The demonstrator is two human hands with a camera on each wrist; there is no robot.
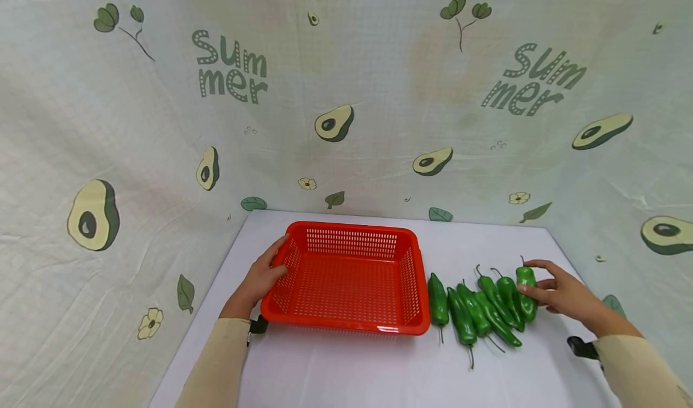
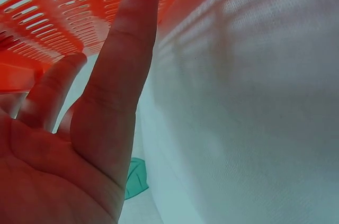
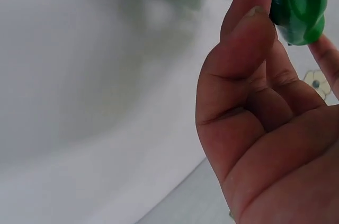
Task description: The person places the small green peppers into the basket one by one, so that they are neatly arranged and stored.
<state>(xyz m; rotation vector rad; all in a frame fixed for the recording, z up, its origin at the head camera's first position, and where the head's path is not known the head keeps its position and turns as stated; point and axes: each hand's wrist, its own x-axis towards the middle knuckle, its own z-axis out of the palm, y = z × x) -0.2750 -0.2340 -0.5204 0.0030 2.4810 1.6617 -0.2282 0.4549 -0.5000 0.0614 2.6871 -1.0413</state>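
Observation:
A red plastic basket with slotted walls sits on the white table. My left hand grips its left rim, thumb over the edge; the left wrist view shows fingers against the slotted red wall. To the right of the basket lies a row of several long green peppers, side by side with thin stems. My right hand holds the rightmost green pepper between thumb and fingers, its stem pointing away from me. In the right wrist view, the thumb and fingers touch this pepper.
White tabletop extends in front of the basket and peppers. A pale cloth printed with avocados, leaves and lettering hangs behind and along both sides. Dark wrist-camera mounts sit at both cuffs.

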